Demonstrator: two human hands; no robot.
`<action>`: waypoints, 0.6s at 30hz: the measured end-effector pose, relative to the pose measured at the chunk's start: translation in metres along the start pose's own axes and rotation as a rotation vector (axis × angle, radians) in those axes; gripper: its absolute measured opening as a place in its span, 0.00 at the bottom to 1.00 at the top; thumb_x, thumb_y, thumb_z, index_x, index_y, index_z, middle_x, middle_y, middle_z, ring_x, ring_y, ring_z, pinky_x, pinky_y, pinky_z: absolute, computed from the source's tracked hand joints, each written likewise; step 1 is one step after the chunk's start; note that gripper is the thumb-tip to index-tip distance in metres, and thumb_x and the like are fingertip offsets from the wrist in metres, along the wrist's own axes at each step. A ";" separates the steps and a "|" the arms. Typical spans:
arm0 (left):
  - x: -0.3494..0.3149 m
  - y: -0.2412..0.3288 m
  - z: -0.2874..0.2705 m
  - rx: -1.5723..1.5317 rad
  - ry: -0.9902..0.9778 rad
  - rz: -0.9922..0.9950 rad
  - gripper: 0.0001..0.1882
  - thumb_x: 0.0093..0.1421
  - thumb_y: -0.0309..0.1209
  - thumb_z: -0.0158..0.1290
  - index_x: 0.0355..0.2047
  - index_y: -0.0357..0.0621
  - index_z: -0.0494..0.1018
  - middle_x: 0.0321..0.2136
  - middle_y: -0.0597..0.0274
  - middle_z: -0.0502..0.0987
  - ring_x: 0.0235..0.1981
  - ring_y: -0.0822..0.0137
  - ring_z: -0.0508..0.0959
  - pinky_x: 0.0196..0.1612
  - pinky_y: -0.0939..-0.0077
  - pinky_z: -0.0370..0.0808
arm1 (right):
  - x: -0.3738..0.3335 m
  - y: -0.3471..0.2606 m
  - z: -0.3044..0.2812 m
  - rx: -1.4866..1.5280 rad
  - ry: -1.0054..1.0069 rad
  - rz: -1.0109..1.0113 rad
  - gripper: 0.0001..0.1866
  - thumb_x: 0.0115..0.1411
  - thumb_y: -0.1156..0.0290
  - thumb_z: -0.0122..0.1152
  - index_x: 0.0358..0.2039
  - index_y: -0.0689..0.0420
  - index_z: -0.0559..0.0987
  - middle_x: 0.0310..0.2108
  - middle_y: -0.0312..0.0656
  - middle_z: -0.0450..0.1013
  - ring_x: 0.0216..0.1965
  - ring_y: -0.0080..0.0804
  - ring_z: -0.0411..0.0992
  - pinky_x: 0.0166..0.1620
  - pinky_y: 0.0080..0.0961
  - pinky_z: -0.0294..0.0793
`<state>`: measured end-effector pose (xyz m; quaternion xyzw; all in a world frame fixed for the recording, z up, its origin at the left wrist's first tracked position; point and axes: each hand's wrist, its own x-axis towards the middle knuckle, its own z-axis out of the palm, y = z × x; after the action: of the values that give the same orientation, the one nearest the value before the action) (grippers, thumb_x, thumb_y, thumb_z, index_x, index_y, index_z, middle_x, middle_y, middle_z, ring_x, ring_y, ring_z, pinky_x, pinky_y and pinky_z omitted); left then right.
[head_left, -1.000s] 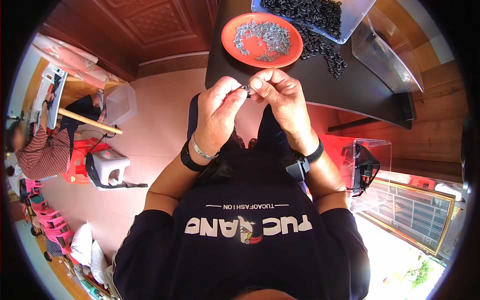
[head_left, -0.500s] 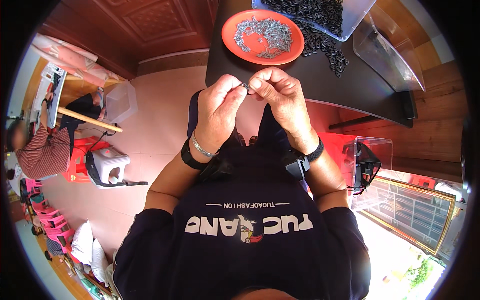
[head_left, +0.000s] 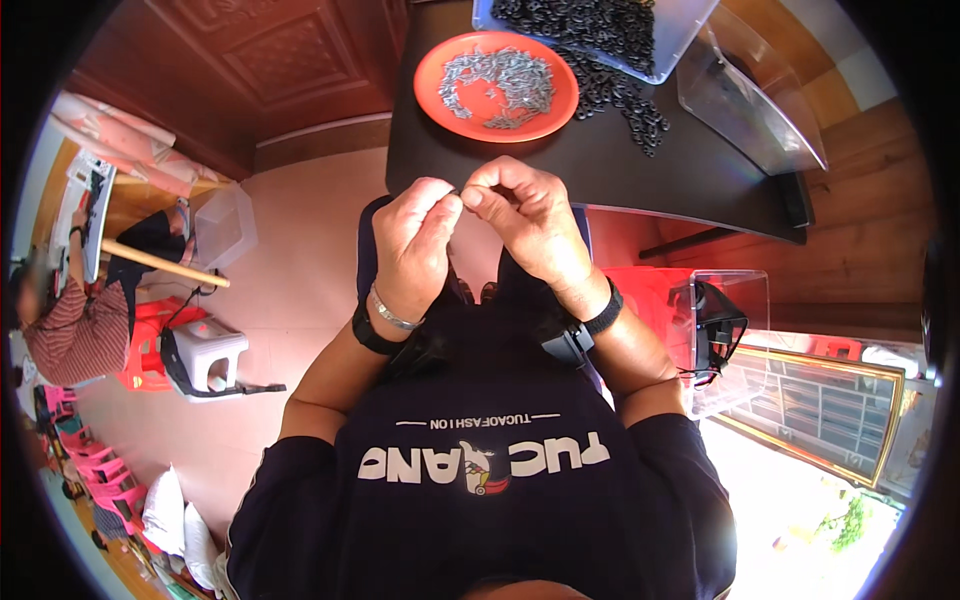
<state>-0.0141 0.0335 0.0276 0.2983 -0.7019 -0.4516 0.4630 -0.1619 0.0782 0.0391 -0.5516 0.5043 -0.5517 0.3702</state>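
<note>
My left hand (head_left: 412,238) is closed in a pinch on a small black part (head_left: 457,192), mostly covered by the fingertips. Meeting it tip to tip, my right hand (head_left: 533,222) is pinched too; whatever lies between its fingers is hidden. Both hands are held over my lap, just off the table's near edge. Beyond them, an orange plate (head_left: 427,92) carries many small silver screw-like pieces (head_left: 527,78). Small black oval parts (head_left: 625,105) lie spilled on the table beside the plate, and more fill a clear plastic box (head_left: 690,40).
The dark table (head_left: 700,175) has its near corner at the right. A clear lid (head_left: 755,110) leans there. Below stands a red stool (head_left: 640,300) beside a clear bin (head_left: 755,320). At the left a seated person (head_left: 85,320) is near a grey-white stool (head_left: 210,350).
The view has shifted, so the table and plate appear farther left. My hands remain together, and the black part shows less between the fingertips.
</note>
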 end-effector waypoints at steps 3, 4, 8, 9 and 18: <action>0.001 -0.001 0.000 -0.066 -0.007 -0.001 0.06 0.58 0.23 0.47 0.27 0.32 0.70 0.16 0.66 0.65 0.18 0.78 0.62 0.22 0.82 0.61 | 0.002 0.000 -0.005 0.075 -0.072 0.075 0.02 0.60 0.76 0.59 0.31 0.60 0.76 0.24 0.27 0.69 0.26 0.12 0.61 0.30 0.13 0.64; 0.001 -0.003 0.000 -0.082 -0.020 -0.011 0.06 0.58 0.24 0.47 0.26 0.33 0.70 0.16 0.67 0.65 0.19 0.79 0.62 0.22 0.82 0.61 | 0.002 -0.001 -0.007 0.068 -0.064 0.073 0.02 0.60 0.76 0.59 0.31 0.60 0.76 0.24 0.27 0.69 0.26 0.12 0.61 0.30 0.13 0.64; 0.003 -0.009 0.001 -0.159 -0.065 -0.075 0.07 0.59 0.25 0.47 0.26 0.34 0.69 0.17 0.68 0.66 0.19 0.80 0.63 0.22 0.83 0.61 | 0.002 -0.003 -0.010 -0.050 -0.044 0.067 0.04 0.60 0.73 0.59 0.30 0.61 0.76 0.22 0.27 0.68 0.25 0.11 0.61 0.29 0.13 0.63; 0.003 -0.009 0.000 -0.161 -0.065 -0.072 0.07 0.59 0.25 0.47 0.26 0.34 0.69 0.17 0.68 0.66 0.19 0.80 0.63 0.22 0.83 0.61 | 0.001 -0.006 -0.012 -0.055 -0.069 0.103 0.04 0.59 0.73 0.60 0.30 0.61 0.76 0.22 0.27 0.69 0.25 0.11 0.61 0.29 0.13 0.63; 0.002 -0.007 -0.003 -0.204 -0.243 -0.198 0.07 0.60 0.25 0.47 0.30 0.33 0.71 0.17 0.68 0.68 0.20 0.80 0.66 0.25 0.85 0.64 | 0.003 -0.008 -0.029 -0.130 -0.170 0.070 0.06 0.59 0.72 0.61 0.32 0.62 0.78 0.25 0.30 0.72 0.27 0.13 0.65 0.31 0.15 0.67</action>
<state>-0.0125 0.0273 0.0222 0.2608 -0.6706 -0.5965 0.3557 -0.1900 0.0815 0.0508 -0.6012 0.5246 -0.4560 0.3943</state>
